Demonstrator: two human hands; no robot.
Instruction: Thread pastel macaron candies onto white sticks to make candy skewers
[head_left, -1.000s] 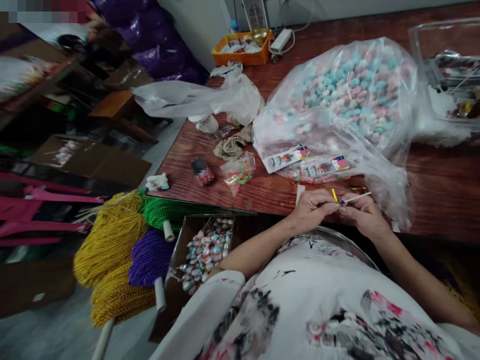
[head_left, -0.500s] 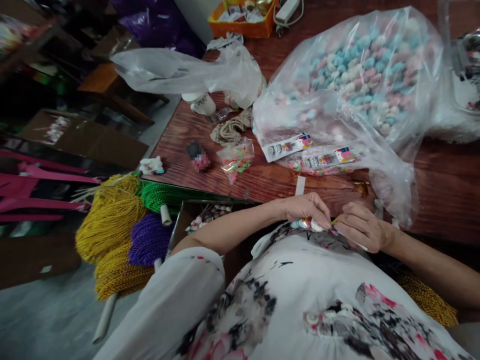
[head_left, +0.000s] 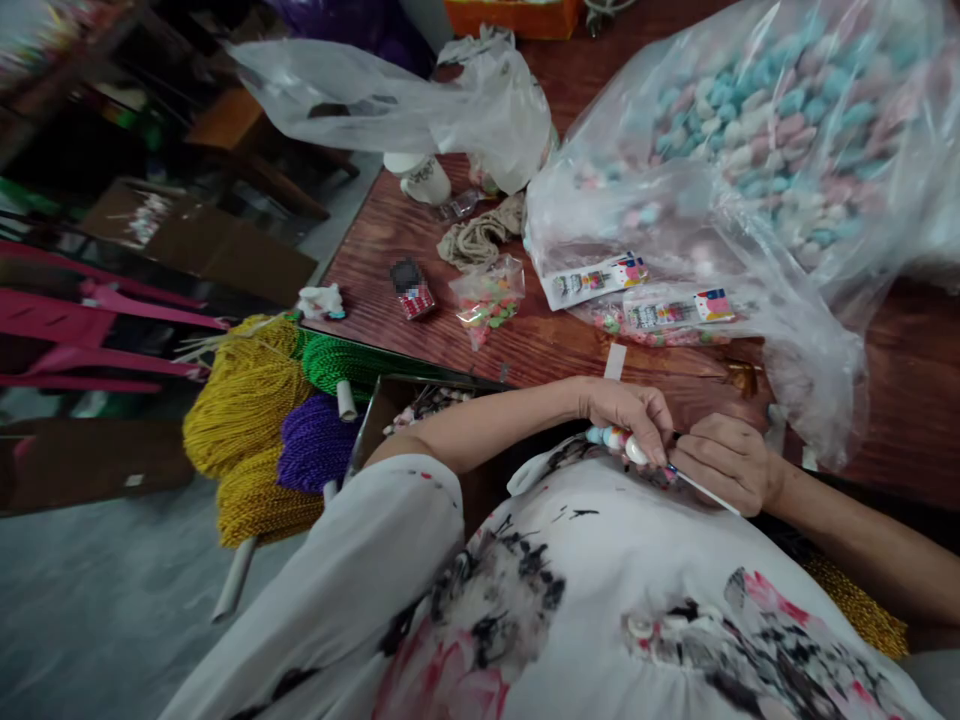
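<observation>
My left hand (head_left: 630,412) is closed around a marshmallow skewer (head_left: 635,453), held low against the shirt front. Pale blue, orange and white pieces show below its fingers. The skewer's thin white stick (head_left: 709,493) slants down to the right, passing under my right hand (head_left: 721,463). That hand is curled, fingertips pinched together close to the left fingers at the top of the stick. Whatever it pinches is hidden; a small dark bit shows between the hands.
Beyond the hands, a large clear bag of pastel marshmallows (head_left: 757,130) covers much of the wooden table (head_left: 450,335). Printed packets (head_left: 679,310), a small candy bag (head_left: 491,300) and a crumpled cloth (head_left: 480,240) lie nearby. Yellow cord bundles (head_left: 240,400) stand left of the table.
The view has shifted, so the table things sit higher and farther right. A yellow bit between my hands no longer shows. More of the white stick is visible; both hands stay closed together.
</observation>
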